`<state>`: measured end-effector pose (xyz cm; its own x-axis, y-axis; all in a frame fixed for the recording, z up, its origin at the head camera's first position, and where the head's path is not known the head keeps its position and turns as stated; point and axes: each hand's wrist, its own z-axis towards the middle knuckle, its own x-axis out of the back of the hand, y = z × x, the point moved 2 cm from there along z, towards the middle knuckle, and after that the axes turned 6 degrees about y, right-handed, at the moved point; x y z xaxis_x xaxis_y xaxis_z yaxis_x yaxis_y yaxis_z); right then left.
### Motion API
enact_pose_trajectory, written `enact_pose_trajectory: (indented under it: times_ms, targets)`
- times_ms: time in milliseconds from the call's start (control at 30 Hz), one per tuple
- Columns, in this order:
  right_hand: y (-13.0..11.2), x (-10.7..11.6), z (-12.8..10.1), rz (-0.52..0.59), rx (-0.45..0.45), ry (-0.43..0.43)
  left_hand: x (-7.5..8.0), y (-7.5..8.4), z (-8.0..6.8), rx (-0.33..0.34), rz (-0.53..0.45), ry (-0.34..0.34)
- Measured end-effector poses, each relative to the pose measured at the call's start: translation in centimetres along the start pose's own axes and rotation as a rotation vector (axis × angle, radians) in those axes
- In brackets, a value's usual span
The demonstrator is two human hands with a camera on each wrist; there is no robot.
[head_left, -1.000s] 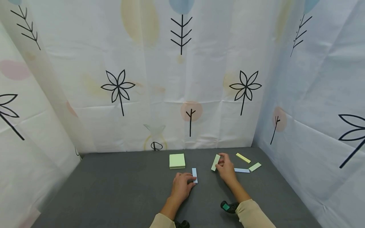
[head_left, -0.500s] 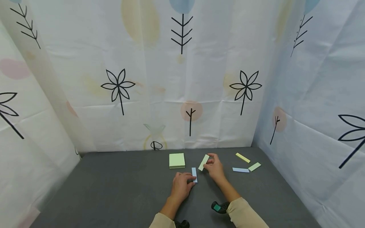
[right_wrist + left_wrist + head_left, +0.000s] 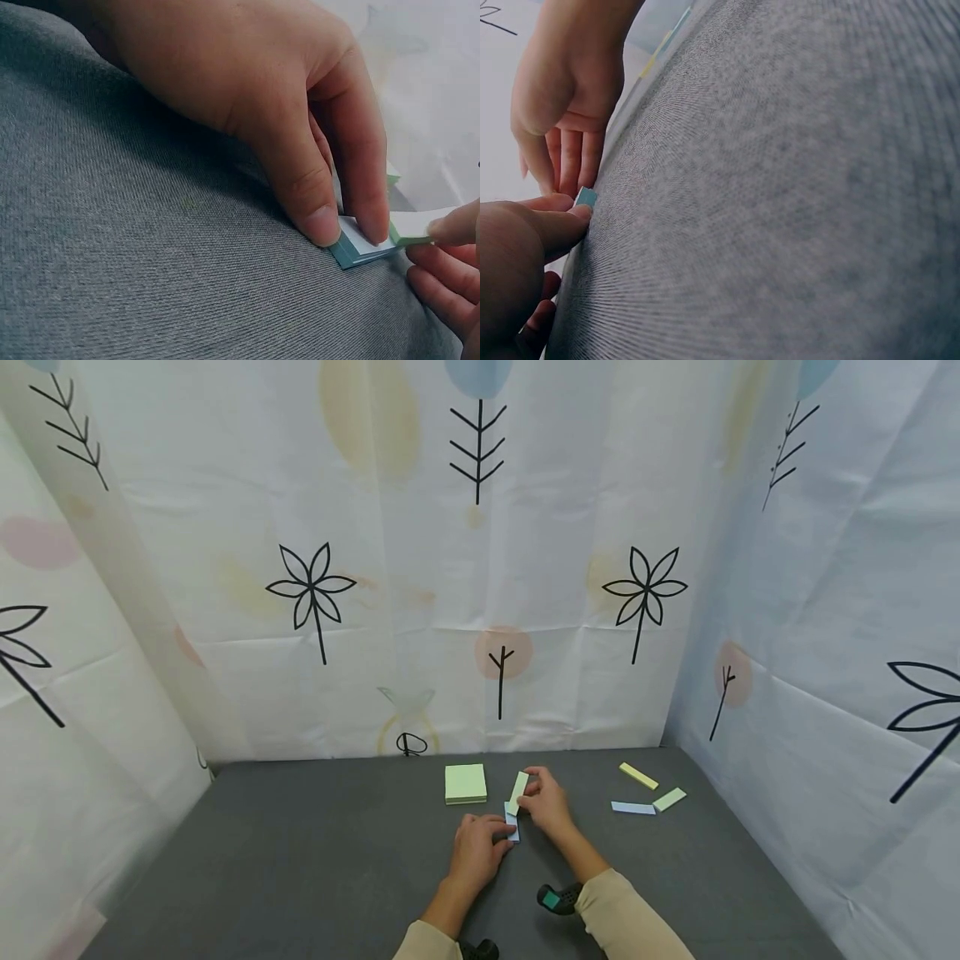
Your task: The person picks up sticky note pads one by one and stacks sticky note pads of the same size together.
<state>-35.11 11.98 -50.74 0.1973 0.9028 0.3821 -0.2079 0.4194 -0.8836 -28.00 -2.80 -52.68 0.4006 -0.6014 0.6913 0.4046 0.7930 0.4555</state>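
In the head view, my left hand pinches a narrow blue sticky-note pad lying on the table. My right hand holds a narrow pale green sticky-note pad between thumb and fingers, tilted slightly. The green pad's near end overlaps the far end of the blue one. In the right wrist view, the left thumb and a finger grip the blue pad, and the green pad meets its end. The left wrist view shows only an end of the blue pad; the green pad is hidden there.
A square stack of green sticky notes sits left of the hands. To the right lie a yellow strip, a blue strip and a green strip. Patterned white curtains border the grey table.
My right hand has carried the green pad leftward from the right until it overlaps the far end of the blue pad. My left hand has stayed in place on the blue pad.
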Motion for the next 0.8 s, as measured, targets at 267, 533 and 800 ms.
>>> enact_pose_trajectory:
  times_ms: [267,533,800]
  targets:
    - [0.14,-0.15,0.13,-0.075,0.017,-0.046,-0.29,-0.02,-0.05,0.003,0.005,-0.008]
    - [0.00,-0.03,0.22,-0.108,0.076,-0.110,-0.12,0.06,0.08,0.020,-0.011,-0.013]
    - [-0.24,0.10,0.40,-0.125,0.094,-0.154,-0.31,0.11,0.28,0.019,0.002,0.010]
